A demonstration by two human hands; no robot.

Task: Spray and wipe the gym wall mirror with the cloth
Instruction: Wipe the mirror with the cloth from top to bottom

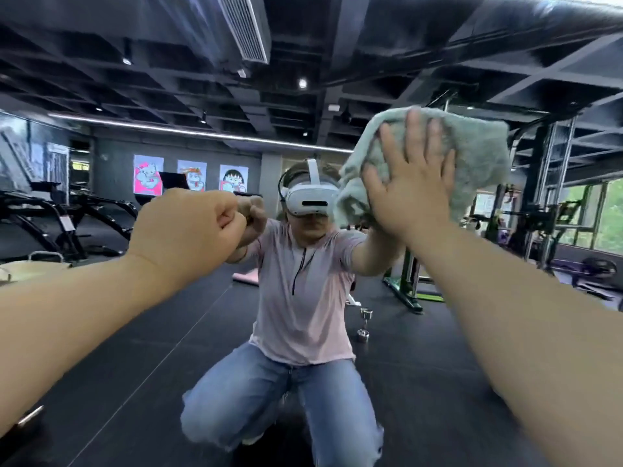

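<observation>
The wall mirror (141, 335) fills the view and reflects me crouching in front of it. My right hand (409, 183) lies flat with fingers spread on a pale green cloth (472, 153), pressing it against the glass at the upper right. My left hand (188, 227) is closed in a fist, its knuckles touching the mirror at mid-height, left of centre. I cannot make out anything held in that fist. No spray bottle is in view.
The mirror reflects the gym: treadmills (67, 214) at the left, a cable machine (411, 281) at the right, a chrome dumbbell (364, 326) and a pink mat (246, 276) on the dark floor. A pale round object (30, 267) sits at the left edge.
</observation>
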